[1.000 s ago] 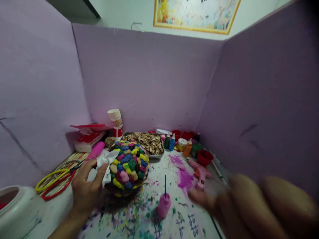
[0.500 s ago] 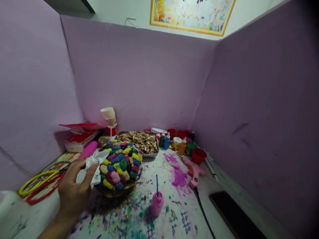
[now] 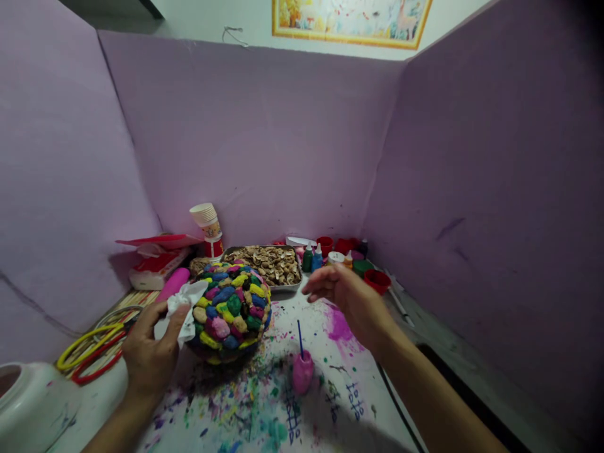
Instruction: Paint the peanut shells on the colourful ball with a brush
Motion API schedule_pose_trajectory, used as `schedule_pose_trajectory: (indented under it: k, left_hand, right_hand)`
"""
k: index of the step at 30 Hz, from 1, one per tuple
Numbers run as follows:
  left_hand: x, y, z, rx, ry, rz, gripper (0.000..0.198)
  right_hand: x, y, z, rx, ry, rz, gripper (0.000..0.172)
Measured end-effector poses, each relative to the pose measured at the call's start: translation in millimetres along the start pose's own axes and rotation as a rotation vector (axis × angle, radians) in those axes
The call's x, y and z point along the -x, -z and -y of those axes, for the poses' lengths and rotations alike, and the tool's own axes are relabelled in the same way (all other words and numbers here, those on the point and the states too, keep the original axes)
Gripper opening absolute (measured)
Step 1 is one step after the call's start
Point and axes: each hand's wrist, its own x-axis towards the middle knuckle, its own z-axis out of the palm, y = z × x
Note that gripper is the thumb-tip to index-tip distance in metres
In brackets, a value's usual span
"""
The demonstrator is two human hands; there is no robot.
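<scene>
My left hand [image 3: 153, 352] pinches a crumpled white tissue [image 3: 185, 308] between thumb and fingers, against the left side of a round ball [image 3: 231, 314]. Painted peanut shells in yellow, blue, green, pink and tan cover the ball. My right hand [image 3: 346, 299] is held over the table to the right of the ball, its fingers stretched out and nothing in them. Below and left of it stands a small pink paint bottle [image 3: 302, 372] with a blue stick [image 3: 300, 338] upright in its mouth. The hot glue gun is hidden behind my right hand and forearm.
Behind the ball is a metal tray [image 3: 283, 288] of empty shells. A green bottle [image 3: 307, 258], a blue bottle [image 3: 317, 258] and red cups [image 3: 377, 280] stand at the back right. Scissors [image 3: 89, 353], stacked paper cups [image 3: 206, 217] and a white jar [image 3: 33, 406] are leftward.
My right hand has come into view from the right and reaches over the table, covering the glue gun. The left hand still holds the tissue at the ball; the camera view has shifted slightly.
</scene>
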Motion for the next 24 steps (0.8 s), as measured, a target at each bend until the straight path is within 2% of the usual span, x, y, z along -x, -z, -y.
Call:
schedule_pose_trajectory:
  k: [2,4,8,11,17,24]
  left_hand:
    - [-1.3,-0.1,1.9,0.019,0.05,0.02,0.045]
    - [-2.2,-0.5,2.0,0.036,0.071,0.034,0.042]
    - [-2.6,-1.5,-3.0,0.078,0.11,0.016,0.037]
    - [-2.2,-1.3,-7.2,0.089,0.137,-0.015,0.037]
    - [-4.2,0.4,-10.2,0.107,0.177,-0.018,0.037]
    - [-6.9,1.7,-14.2,0.142,0.259,0.04,0.038]
  right_hand:
    - [-17.0,-7.7,-24.2,-0.122,-0.188,0.065,0.068]
    - [-20.8,-15.0,-44.6,-0.213,-0.344,0.13,0.071]
    - [-15.4,-24.0,-59.4,-0.345,-0.522,0.241,0.069]
    - [-13.0,-27.2,-55.8,-0.425,-0.571,0.279,0.065]
    - [-8.2,-32.4,-53.5,-0.552,-0.59,0.277,0.058]
    - [-10.2,-30.3,-54.2,-0.683,-0.583,0.253,0.054]
